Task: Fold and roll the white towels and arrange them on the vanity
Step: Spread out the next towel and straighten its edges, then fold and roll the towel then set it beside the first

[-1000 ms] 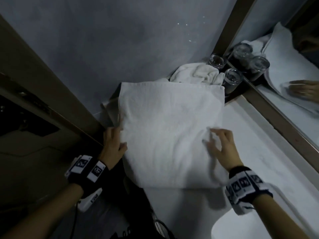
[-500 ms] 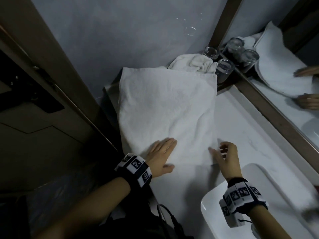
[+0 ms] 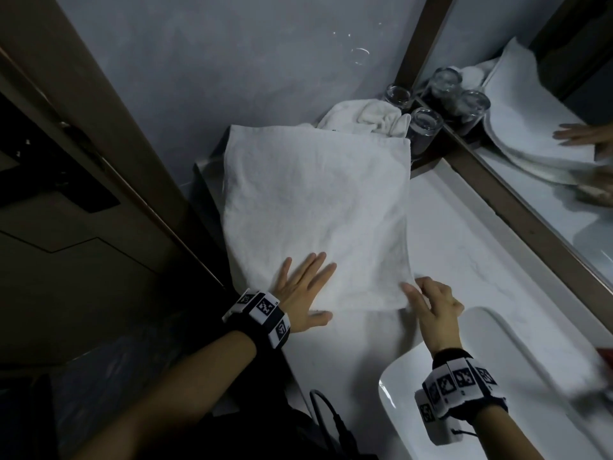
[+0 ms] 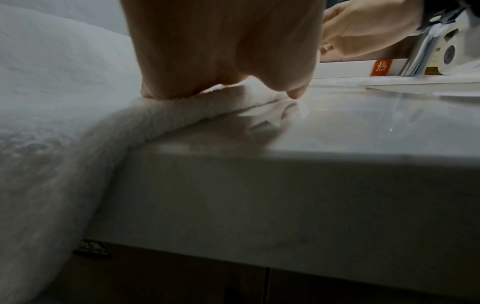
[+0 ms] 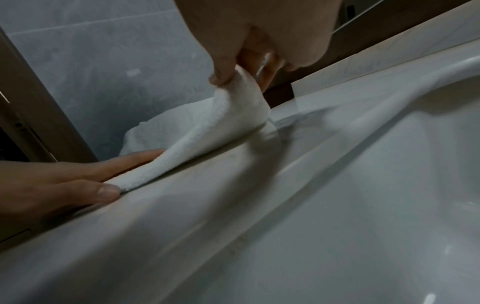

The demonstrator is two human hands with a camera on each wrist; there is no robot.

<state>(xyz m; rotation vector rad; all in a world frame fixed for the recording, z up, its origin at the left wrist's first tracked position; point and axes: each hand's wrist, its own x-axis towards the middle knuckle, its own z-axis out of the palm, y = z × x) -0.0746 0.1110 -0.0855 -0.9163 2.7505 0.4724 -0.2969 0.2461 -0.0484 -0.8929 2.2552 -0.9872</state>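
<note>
A folded white towel [image 3: 315,207] lies flat on the pale vanity top [image 3: 464,260], its left part hanging over the counter's end. My left hand [image 3: 303,290] presses flat on the towel's near left corner, fingers straight. The same towel edge [image 4: 197,111] shows under the palm [image 4: 223,51] in the left wrist view. My right hand [image 3: 428,303] pinches the towel's near right corner [image 5: 233,107] between thumb and fingers and lifts it slightly off the counter. A second, crumpled white towel [image 3: 365,116] lies behind the folded one, against the wall.
Upturned glasses [image 3: 424,127] stand in the back corner beside the mirror [image 3: 547,144]. The white basin [image 3: 497,376] sits just right of my right wrist. A dark door frame [image 3: 99,144] runs along the left, and a black cable [image 3: 328,413] hangs by the counter's front.
My left hand moved from the towel's left side onto its near edge and now lies flat there. My right hand slid to the near right corner and pinched it up.
</note>
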